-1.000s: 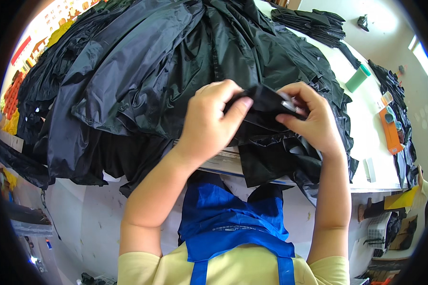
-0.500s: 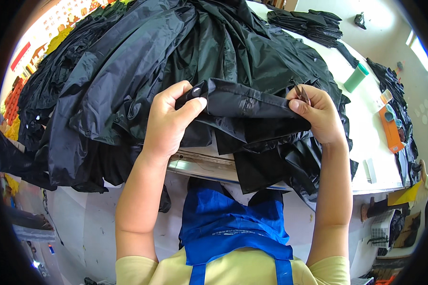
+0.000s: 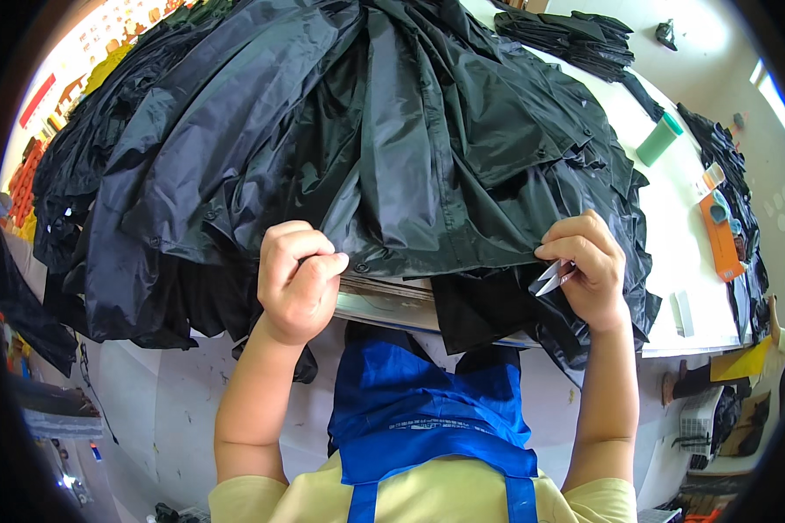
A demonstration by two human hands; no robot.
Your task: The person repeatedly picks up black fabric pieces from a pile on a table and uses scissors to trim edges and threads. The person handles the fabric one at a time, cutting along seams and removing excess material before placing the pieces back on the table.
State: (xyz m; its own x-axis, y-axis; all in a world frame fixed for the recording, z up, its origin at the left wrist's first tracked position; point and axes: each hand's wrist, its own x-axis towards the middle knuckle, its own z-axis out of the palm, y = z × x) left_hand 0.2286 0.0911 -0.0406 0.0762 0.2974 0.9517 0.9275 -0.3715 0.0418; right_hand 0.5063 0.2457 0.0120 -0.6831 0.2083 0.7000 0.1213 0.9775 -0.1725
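A dark, shiny black garment [image 3: 401,200], like a raincoat, spreads in folds over the table, with its lower edge toward me. My left hand [image 3: 296,281] is closed, pinching that edge near a round snap button [image 3: 362,268]. At the other end of the edge, my right hand [image 3: 591,266] pinches the cloth between bent fingers. Small metal thread snips [image 3: 549,279] sit in the same right hand, blades pointing down and left. Between my hands the edge runs nearly straight, outer face up.
More black garments [image 3: 78,166] heap at the left, and a folded stack [image 3: 576,39] lies at the far right. A green cylinder [image 3: 659,139] and an orange box [image 3: 721,240] stand on the white table [image 3: 672,301]. Another person's arm [image 3: 774,318] shows at the right rim.
The garment's edge was lifted and turned up, showing its underside; now it lies down, outer face up. Both hands have moved toward me, and the snips now point downward.
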